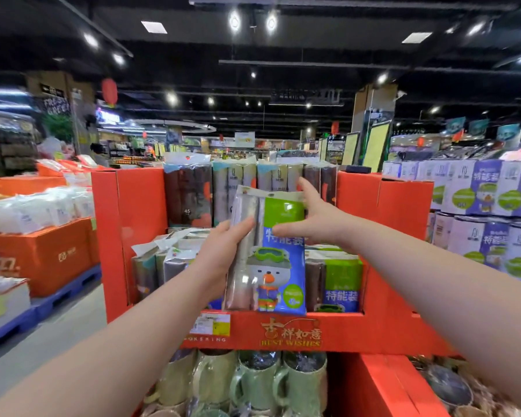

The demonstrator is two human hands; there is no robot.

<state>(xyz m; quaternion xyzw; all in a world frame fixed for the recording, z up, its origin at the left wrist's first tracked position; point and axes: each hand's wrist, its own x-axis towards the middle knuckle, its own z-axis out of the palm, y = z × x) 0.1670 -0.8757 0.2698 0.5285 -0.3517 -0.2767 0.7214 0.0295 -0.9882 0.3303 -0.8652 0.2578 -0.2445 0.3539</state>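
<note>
One blue-green pack (283,266), left hand (223,251) tight around it, right hand (318,219) open against it, before a red supermarket display (388,236).

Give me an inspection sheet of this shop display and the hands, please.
Surface: red cardboard display stand, upper tier full of packs.
Job's things: one blue-and-green cartoon pack, held upright in front of the stand.
Clutter: green mugs on the tier below; price label on the stand's front.
Hands: left hand grips the pack's left side; right hand, fingers spread, touches its upper right.
Cables: nothing seen.
Surroundings: purple boxes stacked right, orange boxes left, ceiling lights.
</note>
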